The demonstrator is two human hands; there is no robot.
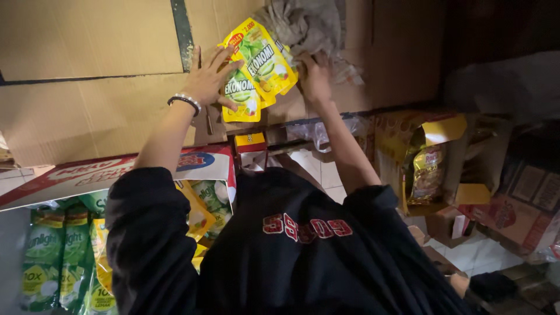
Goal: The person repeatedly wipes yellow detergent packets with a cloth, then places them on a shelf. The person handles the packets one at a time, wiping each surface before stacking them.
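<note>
Yellow soap pouches (259, 70), 2 or 3 of them overlapping in a fan, lie against a big brown cardboard box (87, 76) at the top of the view. Each pouch shows green limes printed on its front. The left hand (210, 79) lies flat on the left edge of the pouches with its fingers spread apart, the fingertips touching the lower pouch and the palm resting on the cardboard. A dark bead bracelet (185, 102) sits on that wrist. The right hand (315, 76) is at the right edge of the pouches, fingers curled together around their corner and partly tucked under a crumpled grey plastic bag (303, 26) that hangs just above. Whether those fingers pinch the pouches or only the bag, I cannot tell.

Both arms reach forward out of a black sweatshirt (291, 251) with red lettering on the chest. Below the left arm, an open red and white carton (116, 169) holds more pouches, and a row of green pouches (52, 256) stands in the bottom left corner. A small red and yellow box (249, 143) sits between the 2 arms. To the right, an open yellow carton (431, 157) holds a shiny packet, with more cardboard boxes beside it on the white tiled floor (484, 251).
</note>
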